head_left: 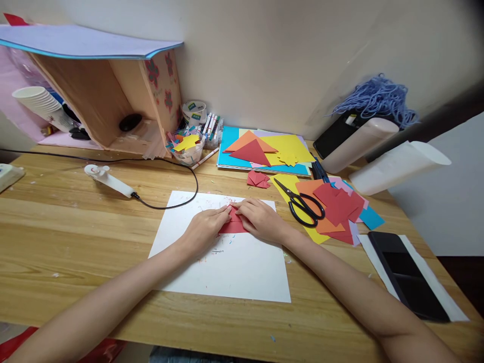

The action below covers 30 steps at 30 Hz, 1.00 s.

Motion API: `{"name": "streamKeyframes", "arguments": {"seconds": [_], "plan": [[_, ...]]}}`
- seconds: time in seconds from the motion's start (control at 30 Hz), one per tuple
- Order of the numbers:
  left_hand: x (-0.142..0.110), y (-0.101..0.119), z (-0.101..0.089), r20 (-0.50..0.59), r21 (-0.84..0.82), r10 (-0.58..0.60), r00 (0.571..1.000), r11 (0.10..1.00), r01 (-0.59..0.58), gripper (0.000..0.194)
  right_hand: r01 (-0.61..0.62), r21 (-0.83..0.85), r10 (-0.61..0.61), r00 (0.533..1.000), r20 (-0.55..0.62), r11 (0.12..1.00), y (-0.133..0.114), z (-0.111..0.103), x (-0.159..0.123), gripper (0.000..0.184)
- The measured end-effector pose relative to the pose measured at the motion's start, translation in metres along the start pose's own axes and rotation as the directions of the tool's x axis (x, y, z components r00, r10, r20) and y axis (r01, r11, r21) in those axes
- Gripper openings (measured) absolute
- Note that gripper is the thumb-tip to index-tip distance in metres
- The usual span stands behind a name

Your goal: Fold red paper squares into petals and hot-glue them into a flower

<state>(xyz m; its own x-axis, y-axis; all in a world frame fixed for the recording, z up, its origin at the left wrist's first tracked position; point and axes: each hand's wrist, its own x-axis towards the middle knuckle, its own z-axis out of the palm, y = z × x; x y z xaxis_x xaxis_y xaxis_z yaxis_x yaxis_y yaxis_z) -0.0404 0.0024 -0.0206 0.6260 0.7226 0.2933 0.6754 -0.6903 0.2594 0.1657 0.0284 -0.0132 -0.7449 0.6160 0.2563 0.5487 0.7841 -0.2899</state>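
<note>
A small folded piece of red paper (233,225) lies on a white sheet (227,267) in the middle of the wooden desk (75,222). My left hand (206,229) presses on its left side with fingers bent and close together. My right hand (260,218) covers its right side, fingertips pinching the top edge. Both hands meet over the paper, which is mostly hidden beneath them.
Black scissors (302,204) lie on loose red, orange and yellow papers (336,212) to the right. Coloured paper stack (264,148) at the back, small red folded pieces (258,179), glue gun (109,180) with cable left, phone (406,272) right, box shelf (113,101) back left.
</note>
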Motion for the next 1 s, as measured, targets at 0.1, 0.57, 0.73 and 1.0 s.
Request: {"name": "streamKeyframes", "arguments": {"seconds": [0.1, 0.57, 0.73, 1.0], "plan": [[0.001, 0.002, 0.000, -0.009, 0.049, 0.029, 1.000, 0.998, -0.029, 0.024, -0.026, 0.024, 0.027, 1.000, -0.006, 0.999, -0.001, 0.001, 0.000, 0.026], [-0.005, 0.023, 0.003, -0.046, 0.415, 0.125, 0.991, 0.905, -0.095, 0.029, 0.027, 0.016, -0.027, 0.999, -0.045, 0.999, 0.001, 0.001, 0.000, 0.023], [-0.008, 0.026, 0.002, -0.060, 0.417, 0.137, 0.989, 0.903, -0.100, 0.025, 0.002, 0.007, -0.002, 1.000, -0.017, 1.000, 0.000, 0.000, -0.001, 0.022], [-0.010, 0.028, 0.006, -0.024, 0.461, 0.180, 0.983, 0.875, -0.149, 0.029, 0.007, 0.020, -0.007, 1.000, -0.017, 1.000, 0.000, -0.001, 0.000, 0.025]]}}
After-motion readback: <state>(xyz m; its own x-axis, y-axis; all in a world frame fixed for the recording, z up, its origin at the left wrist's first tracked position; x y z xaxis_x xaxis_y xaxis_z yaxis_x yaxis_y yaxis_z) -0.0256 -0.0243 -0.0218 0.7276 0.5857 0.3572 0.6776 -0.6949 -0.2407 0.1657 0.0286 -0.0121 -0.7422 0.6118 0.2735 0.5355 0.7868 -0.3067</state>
